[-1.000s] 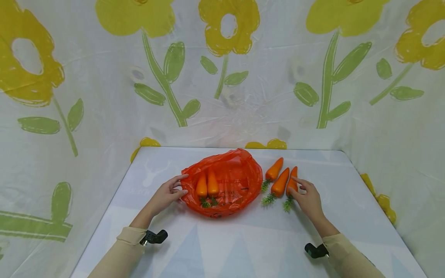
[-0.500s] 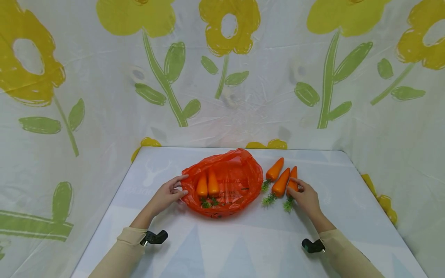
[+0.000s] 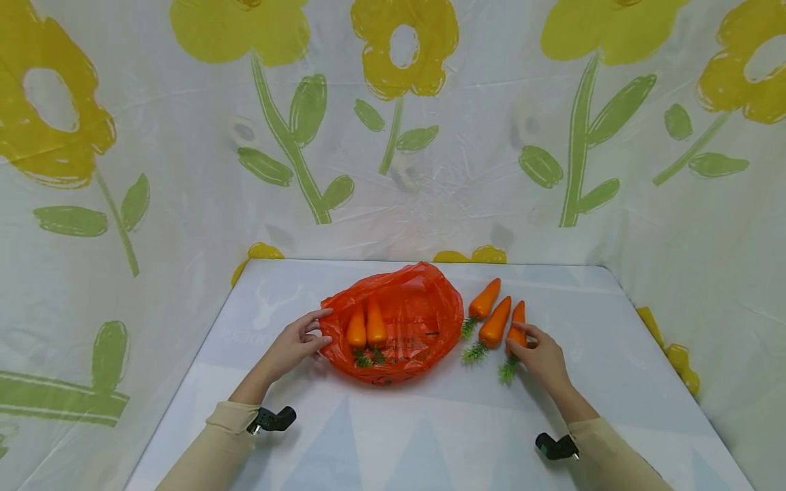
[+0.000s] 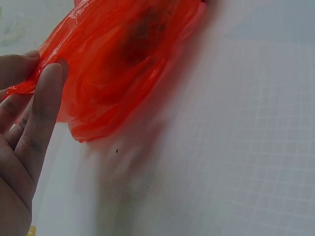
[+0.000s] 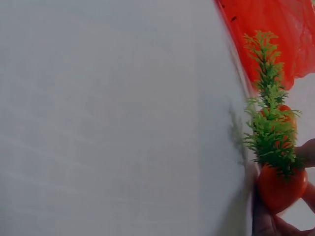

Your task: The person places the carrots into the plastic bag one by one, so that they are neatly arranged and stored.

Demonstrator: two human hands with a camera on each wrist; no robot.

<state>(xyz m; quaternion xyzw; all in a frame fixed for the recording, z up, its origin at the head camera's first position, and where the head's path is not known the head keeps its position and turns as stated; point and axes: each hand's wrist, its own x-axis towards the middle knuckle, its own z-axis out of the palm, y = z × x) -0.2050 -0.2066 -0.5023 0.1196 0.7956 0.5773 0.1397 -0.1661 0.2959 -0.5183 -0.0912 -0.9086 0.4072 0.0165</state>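
A red plastic bag [image 3: 424, 307] lies on its side with its mouth facing the head camera, and two orange carrots [image 3: 376, 331] with green tops rest inside it. My left hand [image 3: 293, 346] pinches the bag's left rim; the left wrist view shows the thin film [image 4: 113, 83] between thumb and fingers. On the right, my right hand [image 3: 543, 358] grips the rightmost carrot [image 3: 518, 333] between thumb and fingers. In the right wrist view that carrot's rounded end [image 5: 281, 188] and leafy top [image 5: 275, 132] show. Two more carrots, one nearer [image 3: 496, 324] and one farther [image 3: 485, 299], lie between hand and bag.
The white table [image 3: 393, 436] has pale blue triangle prints, and its far edge meets a curtain [image 3: 467, 170] with yellow flowers. Dark wrist cameras [image 3: 276, 418] sit on both forearms, close over the tabletop.
My right hand has closed on the rightmost carrot and shifted it slightly toward me. The left hand and the bag have stayed in place.
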